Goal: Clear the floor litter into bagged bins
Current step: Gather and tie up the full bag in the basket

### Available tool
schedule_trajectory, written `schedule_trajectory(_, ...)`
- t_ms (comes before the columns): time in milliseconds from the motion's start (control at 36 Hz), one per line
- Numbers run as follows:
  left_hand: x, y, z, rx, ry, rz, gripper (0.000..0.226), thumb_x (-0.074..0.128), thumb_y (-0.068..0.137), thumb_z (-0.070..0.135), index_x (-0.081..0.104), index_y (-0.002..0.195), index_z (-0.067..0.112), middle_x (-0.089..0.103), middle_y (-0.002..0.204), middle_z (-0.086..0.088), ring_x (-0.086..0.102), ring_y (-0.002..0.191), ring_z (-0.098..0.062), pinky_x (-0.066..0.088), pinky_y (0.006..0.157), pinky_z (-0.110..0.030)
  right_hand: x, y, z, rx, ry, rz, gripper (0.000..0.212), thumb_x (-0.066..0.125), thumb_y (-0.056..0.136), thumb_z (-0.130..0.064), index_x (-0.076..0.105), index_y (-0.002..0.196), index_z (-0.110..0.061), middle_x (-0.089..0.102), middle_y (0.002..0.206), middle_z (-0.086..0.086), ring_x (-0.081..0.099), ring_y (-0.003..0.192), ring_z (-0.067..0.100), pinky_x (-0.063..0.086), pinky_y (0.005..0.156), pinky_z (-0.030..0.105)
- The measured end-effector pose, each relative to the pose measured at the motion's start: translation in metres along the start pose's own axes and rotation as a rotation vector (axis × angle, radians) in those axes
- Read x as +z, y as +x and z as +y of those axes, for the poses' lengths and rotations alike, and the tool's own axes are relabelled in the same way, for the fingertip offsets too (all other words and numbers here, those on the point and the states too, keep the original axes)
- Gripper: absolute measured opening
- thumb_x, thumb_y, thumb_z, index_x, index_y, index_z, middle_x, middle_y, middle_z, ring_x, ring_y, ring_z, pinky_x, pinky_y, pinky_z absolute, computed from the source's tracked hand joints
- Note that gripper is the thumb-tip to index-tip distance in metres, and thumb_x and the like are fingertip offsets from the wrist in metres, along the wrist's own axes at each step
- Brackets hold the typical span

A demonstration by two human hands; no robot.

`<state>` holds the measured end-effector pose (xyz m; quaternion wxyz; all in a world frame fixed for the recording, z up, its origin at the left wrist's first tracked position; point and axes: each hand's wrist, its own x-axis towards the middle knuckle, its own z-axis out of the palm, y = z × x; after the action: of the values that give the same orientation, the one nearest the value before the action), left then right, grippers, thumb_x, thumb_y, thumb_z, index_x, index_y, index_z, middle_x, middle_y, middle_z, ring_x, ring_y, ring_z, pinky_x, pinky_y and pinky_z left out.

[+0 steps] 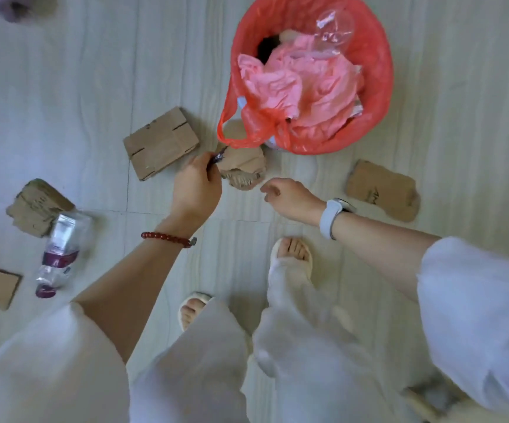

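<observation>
- Brown crumpled cardboard (242, 166) lies at centre frame, just below the red-bagged bin (375, 87) that fills the upper right; this wad looks like the piece in hand.
- The left hand (196, 186) pinches a small dark wrapper-like scrap (219, 156) between thumb and fingers, right at the wad's left edge; what the scrap is cannot be told.
- The right hand (289, 198) hovers just right of the wad, fingers loosely curled and holding nothing.
- To do it well, I judge the free hand should take the wad whole, lift it over the drooping red bag handle (231, 138), and drop it on the pink crumpled plastic (302, 83) well inside the rim.
- The bin already looks heaped, with a clear plastic piece (334, 27) on top, so pressing down may be needed.
- Bare floor lies open at far right and upper left.
- Litter left: flat folded cardboard (161, 143) at centre left, a torn cardboard piece (382, 190) at right, a crushed clear bottle with purple label (61, 251) and more cardboard scraps (38, 206) at the left edge.
</observation>
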<state>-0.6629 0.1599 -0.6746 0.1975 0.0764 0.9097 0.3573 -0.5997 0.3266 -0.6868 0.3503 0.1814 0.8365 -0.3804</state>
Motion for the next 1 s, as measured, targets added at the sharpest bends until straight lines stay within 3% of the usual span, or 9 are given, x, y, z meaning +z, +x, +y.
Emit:
schedule_trajectory(139,-0.006,0.016,0.092,0.013,-0.004,-0.112,0.018,0.039,0.091,0.005,0.055,0.1,0.0,0.053,0.076,-0.009,0.05,0.07,-0.026,0.03,0.056,-0.028,-0.073,-0.047,0.014,0.154,0.19,-0.006,0.03,0.038,0.095,-0.02,0.06,0.108,-0.005,0.064,0.109,0.009,0.059,0.099,0.024,0.046,0.087,0.035)
schedule_trajectory(222,0.0,0.035,0.128,-0.074,-0.085,-0.132,0.024,0.041,0.091,0.011,0.054,0.109,0.003,0.064,0.093,-0.017,0.062,0.085,-0.031,0.05,0.071,-0.036,-0.117,-0.063,0.032,0.246,0.31,0.125,0.025,0.037,0.094,-0.017,0.06,0.102,-0.012,0.065,0.102,0.009,0.058,0.081,0.016,0.047,0.08,0.03)
schedule_trajectory(306,0.004,0.053,0.154,-0.179,-0.136,-0.16,0.029,0.041,0.09,0.017,0.053,0.116,0.009,0.065,0.103,-0.017,0.064,0.093,-0.034,0.053,0.081,-0.048,-0.153,-0.073,0.044,0.322,0.457,0.229,0.031,0.036,0.094,-0.009,0.057,0.109,0.007,0.062,0.11,0.028,0.053,0.064,0.013,0.046,0.064,0.023)
schedule_trajectory(444,0.011,0.077,0.186,-0.206,-0.145,-0.209,0.047,0.051,0.092,0.018,0.039,0.137,0.014,0.055,0.126,-0.007,0.054,0.113,-0.022,0.045,0.092,-0.03,-0.188,-0.075,0.053,0.431,0.555,0.291,0.032,0.035,0.091,-0.006,0.057,0.109,0.009,0.06,0.113,0.031,0.049,0.073,0.02,0.039,0.057,0.024)
schedule_trajectory(500,0.011,0.087,0.184,-0.201,-0.094,-0.212,0.063,0.057,0.088,0.019,0.028,0.144,0.014,0.039,0.144,-0.006,0.039,0.131,-0.022,0.035,0.103,-0.03,-0.193,-0.069,0.053,0.443,0.568,0.288,0.031,0.036,0.091,-0.008,0.06,0.106,0.004,0.066,0.104,0.023,0.052,0.077,0.02,0.046,0.065,0.027)
schedule_trajectory(611,0.003,0.104,0.167,-0.217,0.162,-0.167,0.067,0.057,0.083,0.016,0.029,0.144,0.017,0.025,0.149,-0.011,0.024,0.136,-0.032,0.029,0.109,-0.046,-0.196,-0.046,0.045,0.428,0.534,0.264,0.025,0.036,0.092,-0.013,0.06,0.084,-0.015,0.065,0.107,0.02,0.059,0.085,0.028,0.05,0.087,0.045)
schedule_trajectory(750,-0.003,0.134,0.141,-0.314,0.185,-0.159,0.063,0.05,0.085,0.017,0.026,0.144,0.018,0.019,0.15,-0.014,0.018,0.136,-0.037,0.022,0.111,-0.05,-0.189,-0.001,0.035,0.429,0.405,0.402,0.04,0.039,0.092,-0.011,0.043,0.131,-0.01,0.048,0.13,0.017,0.052,0.112,0.033,0.041,0.094,0.035)
schedule_trajectory(889,0.007,0.179,0.122,-0.424,0.054,-0.265,0.076,0.052,0.085,0.024,0.009,0.147,0.026,0.015,0.15,-0.012,0.029,0.132,-0.038,0.032,0.106,-0.053,-0.183,0.034,0.027,0.562,0.667,0.423,0.071,0.045,0.091,-0.018,0.004,0.148,-0.018,0.023,0.148,0.015,0.041,0.127,0.035,0.036,0.105,0.041)
schedule_trajectory(1000,0.008,0.193,0.122,-0.465,0.072,-0.348,0.077,0.056,0.084,0.022,0.011,0.146,0.027,0.027,0.135,-0.015,0.045,0.114,-0.039,0.042,0.096,-0.043,-0.177,0.05,0.036,0.663,0.764,0.39,0.075,0.054,0.077,-0.036,0.019,0.142,-0.024,0.044,0.137,0.014,0.051,0.118,0.036,0.044,0.098,0.05)
